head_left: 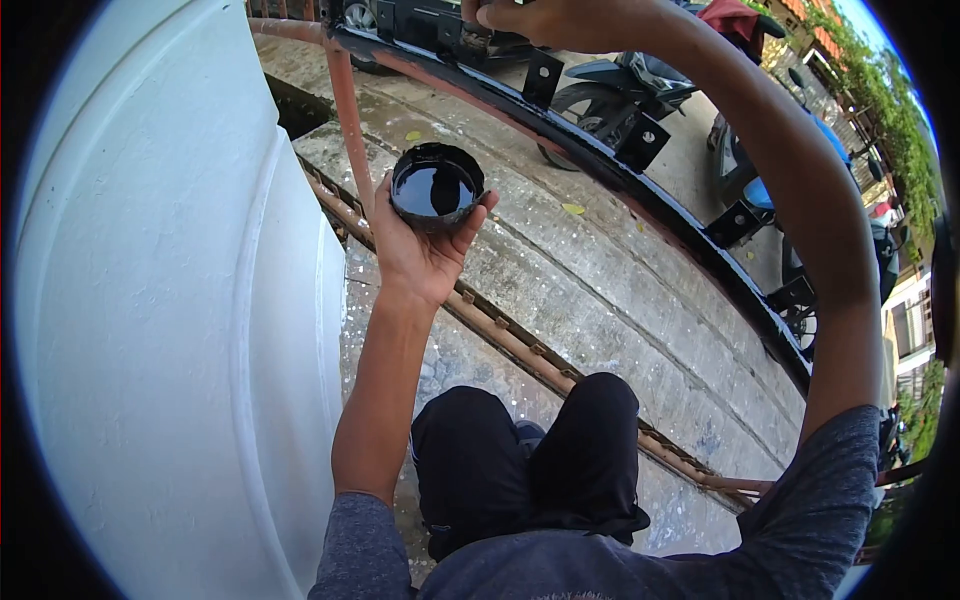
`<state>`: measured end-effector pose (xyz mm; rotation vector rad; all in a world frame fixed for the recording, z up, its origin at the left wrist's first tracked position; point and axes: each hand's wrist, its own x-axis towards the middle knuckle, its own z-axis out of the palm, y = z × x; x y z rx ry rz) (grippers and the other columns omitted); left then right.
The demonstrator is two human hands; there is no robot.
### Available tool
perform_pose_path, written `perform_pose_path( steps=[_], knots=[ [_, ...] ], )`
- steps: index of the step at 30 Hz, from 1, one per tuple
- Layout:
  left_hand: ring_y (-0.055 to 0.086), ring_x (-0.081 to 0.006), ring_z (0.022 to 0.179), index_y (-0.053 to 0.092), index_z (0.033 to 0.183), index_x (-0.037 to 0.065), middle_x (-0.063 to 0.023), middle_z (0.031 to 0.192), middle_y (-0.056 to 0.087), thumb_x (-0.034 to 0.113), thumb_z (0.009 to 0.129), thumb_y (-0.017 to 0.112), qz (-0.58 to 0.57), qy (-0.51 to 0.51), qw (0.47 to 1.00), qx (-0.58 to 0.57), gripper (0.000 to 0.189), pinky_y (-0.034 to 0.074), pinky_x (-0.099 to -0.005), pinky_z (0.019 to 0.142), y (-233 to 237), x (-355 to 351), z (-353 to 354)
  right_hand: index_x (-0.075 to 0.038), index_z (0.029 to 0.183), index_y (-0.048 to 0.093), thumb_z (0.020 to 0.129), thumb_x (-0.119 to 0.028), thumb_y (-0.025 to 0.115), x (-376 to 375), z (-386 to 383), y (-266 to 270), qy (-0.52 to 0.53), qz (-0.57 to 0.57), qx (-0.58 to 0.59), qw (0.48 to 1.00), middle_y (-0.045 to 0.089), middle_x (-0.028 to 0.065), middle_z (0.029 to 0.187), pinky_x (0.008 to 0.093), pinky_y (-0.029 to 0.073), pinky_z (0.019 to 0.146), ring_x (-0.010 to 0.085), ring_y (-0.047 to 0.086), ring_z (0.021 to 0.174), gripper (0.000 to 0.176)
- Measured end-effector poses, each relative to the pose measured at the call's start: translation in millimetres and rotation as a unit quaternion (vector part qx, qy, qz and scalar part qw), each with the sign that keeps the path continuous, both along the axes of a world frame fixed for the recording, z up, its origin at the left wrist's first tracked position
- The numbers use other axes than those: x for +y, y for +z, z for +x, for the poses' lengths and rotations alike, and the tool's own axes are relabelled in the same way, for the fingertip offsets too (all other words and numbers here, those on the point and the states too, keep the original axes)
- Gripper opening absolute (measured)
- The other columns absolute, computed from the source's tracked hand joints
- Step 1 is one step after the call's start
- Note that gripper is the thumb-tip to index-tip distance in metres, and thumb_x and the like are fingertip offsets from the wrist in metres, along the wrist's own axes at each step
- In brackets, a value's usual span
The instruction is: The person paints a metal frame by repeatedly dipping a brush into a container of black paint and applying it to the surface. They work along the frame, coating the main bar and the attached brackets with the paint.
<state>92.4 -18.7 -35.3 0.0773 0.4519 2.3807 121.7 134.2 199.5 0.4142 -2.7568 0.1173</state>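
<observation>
My left hand (422, 262) is closed from below around a small round bowl (438, 222) of glossy black paint (428, 190). Its rim is smeared with black. At the top edge of the view, my right hand (560, 22) is bent inward with its fingers curled, close to the far end of a metal railing (660, 205). Whatever those fingers hold is cut off or too small to make out. Black coats much of the railing's upper bar, and reddish-brown shows along its lower side. Several black brackets with holes (640, 142) stand up from the bar.
A white wall (150, 300) rises on my left. A reddish-brown post (347, 120) stands beyond the bowl, and a lower rail (500, 335) with small stubs crosses the speckled concrete (600, 290). Parked motorbikes (630, 85) stand behind the railing. My bent knees (465, 450) are below.
</observation>
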Motion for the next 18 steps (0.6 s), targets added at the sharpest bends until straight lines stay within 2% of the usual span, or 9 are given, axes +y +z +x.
perform_pose_path(
  steps=[2,4,7,10,11,14,17,18],
  knots=[
    [0.069,-0.0418,0.097,0.059,0.120,-0.004,-0.0243,0.106,0.067,0.042,0.101,0.041,0.018,-0.018,1.000,-0.004,0.053,0.066,-0.0367,0.074,-2.7,0.4,13.8,-0.003,0.089,0.073,0.082,-0.015,0.060,15.9,18.6,-9.0,0.032,0.011,-0.032,0.999,0.070,0.0174,0.081,0.0393,0.053,0.072,0.0304,0.068,0.080,0.019],
    [0.068,-0.0418,0.098,0.059,0.120,-0.005,-0.0248,0.108,0.067,0.043,0.101,0.041,0.023,-0.037,0.999,0.000,0.055,0.066,-0.0369,0.075,-6.9,4.5,25.0,-0.005,0.093,0.074,0.083,-0.012,0.059,27.7,41.7,-16.2,0.024,0.048,-0.086,0.995,0.071,0.0148,0.083,0.0373,0.053,0.073,0.0278,0.069,0.083,0.019],
    [0.068,-0.0422,0.099,0.058,0.122,-0.005,-0.0257,0.111,0.066,0.046,0.101,0.042,0.032,-0.070,0.997,-0.010,0.057,0.066,-0.0377,0.076,-11.4,16.2,40.4,-0.001,0.092,0.072,0.083,-0.009,0.061,48.0,78.2,-20.4,0.076,-0.017,-0.089,0.993,0.070,0.0143,0.076,0.0350,0.054,0.065,0.0237,0.069,0.072,0.017],
    [0.067,-0.0434,0.100,0.056,0.127,-0.005,-0.0268,0.115,0.064,0.049,0.100,0.043,0.041,-0.106,0.993,-0.026,0.061,0.066,-0.0389,0.077,-20.5,28.4,53.3,-0.008,0.105,0.074,0.087,-0.006,0.070,64.6,115.6,-38.0,0.024,0.063,-0.016,0.998,0.072,0.0151,0.102,0.0375,0.055,0.083,0.0261,0.070,0.093,0.019],
    [0.067,-0.0436,0.100,0.055,0.127,-0.005,-0.0268,0.116,0.064,0.049,0.100,0.043,0.045,-0.119,0.992,-0.021,0.061,0.066,-0.0390,0.077,-22.2,32.8,57.6,-0.004,0.100,0.075,0.087,-0.008,0.067,73.6,126.3,-45.2,0.071,0.094,0.020,0.993,0.074,0.0125,0.097,0.0377,0.054,0.079,0.0226,0.071,0.079,0.015],
    [0.067,-0.0442,0.099,0.054,0.129,-0.003,-0.0257,0.116,0.064,0.049,0.100,0.042,0.048,-0.151,0.987,-0.030,0.061,0.066,-0.0402,0.077,-22.5,41.5,70.9,-0.004,0.102,0.074,0.084,-0.006,0.069,60.0,179.3,-30.6,0.006,0.094,-0.058,0.994,0.072,0.0103,0.093,0.0369,0.055,0.068,0.0228,0.071,0.077,0.019],
    [0.067,-0.0453,0.098,0.053,0.131,-0.001,-0.0247,0.117,0.064,0.050,0.100,0.040,0.033,-0.174,0.983,-0.047,0.061,0.066,-0.0414,0.075,-21.6,46.0,79.4,-0.004,0.102,0.071,0.080,0.003,0.069,60.1,211.0,-35.6,-0.003,0.043,0.020,0.999,0.068,0.0085,0.087,0.0306,0.054,0.058,0.0214,0.069,0.072,0.023],
    [0.067,-0.0455,0.098,0.053,0.131,-0.001,-0.0246,0.116,0.064,0.051,0.100,0.040,0.030,-0.181,0.982,-0.045,0.062,0.066,-0.0413,0.074,-21.4,47.0,82.3,-0.005,0.102,0.071,0.080,-0.001,0.070,58.7,218.8,-42.8,-0.034,0.059,-0.001,0.998,0.067,0.0076,0.086,0.0311,0.053,0.055,0.0208,0.068,0.069,0.022]
  ],
)
